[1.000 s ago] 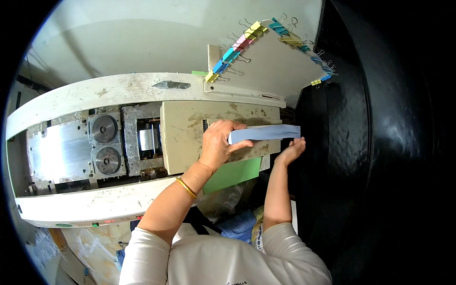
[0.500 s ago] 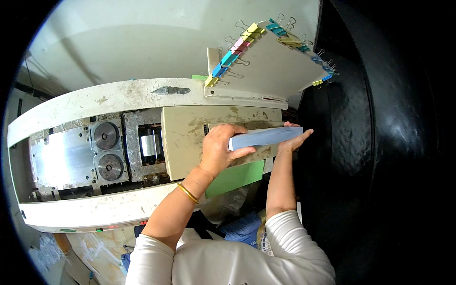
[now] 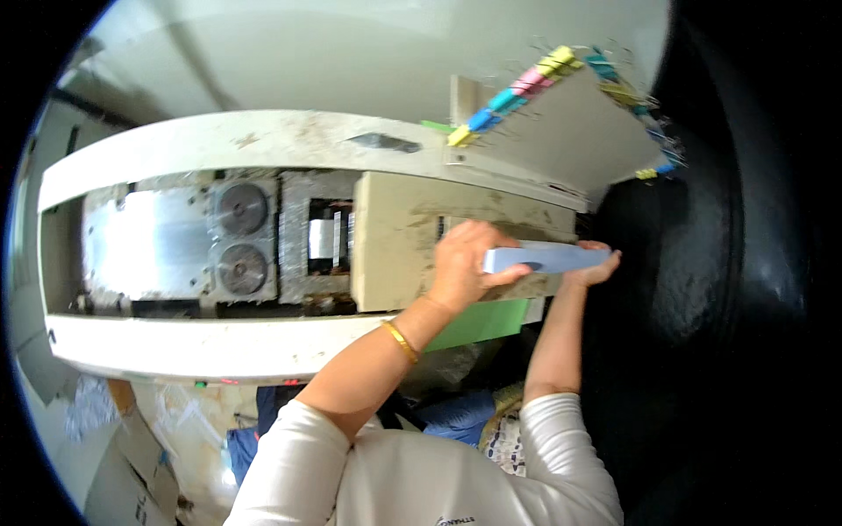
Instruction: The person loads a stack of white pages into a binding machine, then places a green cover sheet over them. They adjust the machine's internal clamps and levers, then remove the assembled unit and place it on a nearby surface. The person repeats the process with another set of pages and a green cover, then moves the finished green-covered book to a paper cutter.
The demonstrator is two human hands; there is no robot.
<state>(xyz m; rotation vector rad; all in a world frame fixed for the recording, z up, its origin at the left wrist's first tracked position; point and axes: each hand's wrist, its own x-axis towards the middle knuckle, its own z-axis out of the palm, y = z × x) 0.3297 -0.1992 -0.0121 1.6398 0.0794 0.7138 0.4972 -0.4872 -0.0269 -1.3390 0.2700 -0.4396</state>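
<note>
- Metal discs (image 3: 242, 209) sat in the machine bed, well apart from the hands.
- Beige cover (image 3: 395, 237) lay right of them, green sheet (image 3: 482, 323) at its near edge.
- Left hand (image 3: 463, 263) pinched the pale blue block's (image 3: 561, 257) left end, thumb on the near side, likely to steady it.
- Block was over the cover, lengthwise left to right, giving each hand an end; contact below unclear.
- Right hand (image 3: 602, 266) cupped the right end, probably as support; couldn't tell how tightly.
</note>
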